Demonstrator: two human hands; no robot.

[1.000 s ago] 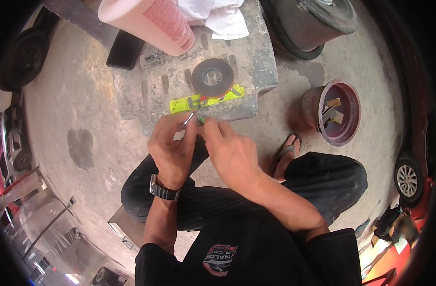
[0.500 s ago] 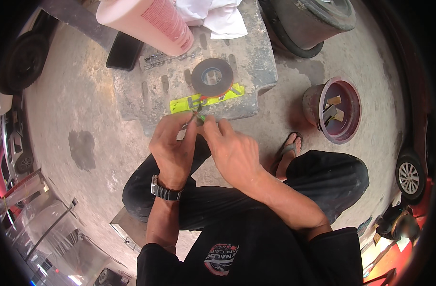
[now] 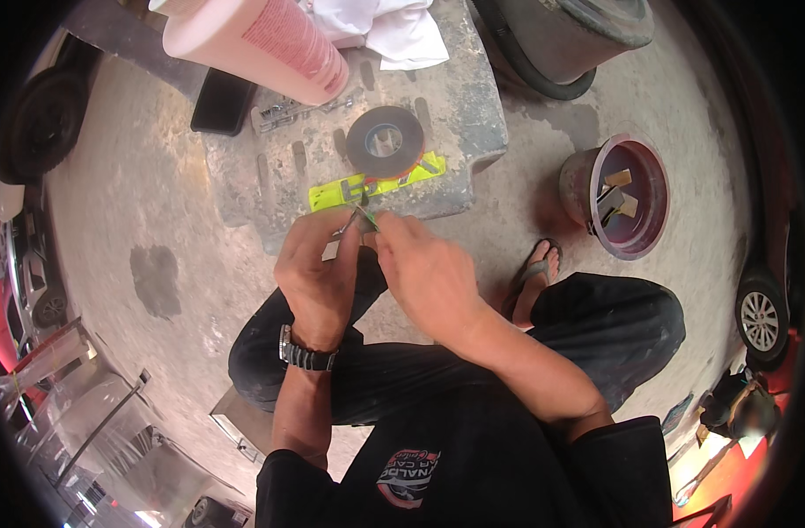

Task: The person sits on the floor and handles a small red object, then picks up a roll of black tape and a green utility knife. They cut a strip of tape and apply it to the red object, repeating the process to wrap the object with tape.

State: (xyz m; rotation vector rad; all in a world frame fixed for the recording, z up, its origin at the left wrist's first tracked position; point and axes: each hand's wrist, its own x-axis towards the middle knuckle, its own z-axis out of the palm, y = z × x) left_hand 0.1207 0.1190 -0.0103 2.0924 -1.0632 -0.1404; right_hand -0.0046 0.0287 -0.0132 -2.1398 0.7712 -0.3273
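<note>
A small silver piece (image 3: 349,222) is pinched by the left hand (image 3: 317,268), a green strip (image 3: 371,217), perhaps, by the right hand (image 3: 429,275). The tape (image 3: 365,157) is placed close, seemingly for reach.

"How does the surface (image 3: 462,106) look?"
"Rough and matt."
"And the bottle (image 3: 275,55)?"
"Smooth plastic."
"The tape roll (image 3: 359,145)?"
"Matt, while the yellow strip (image 3: 389,184) looks smooth."
"The small held piece (image 3: 348,223)?"
"It shines like metal."

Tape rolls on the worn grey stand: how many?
1: a round, dark-grey tape roll, lying flat, overlapping the flat neon-yellow strip, beyond the left hand and right hand. Others may be hidden behind the pale pink bottle.
</note>
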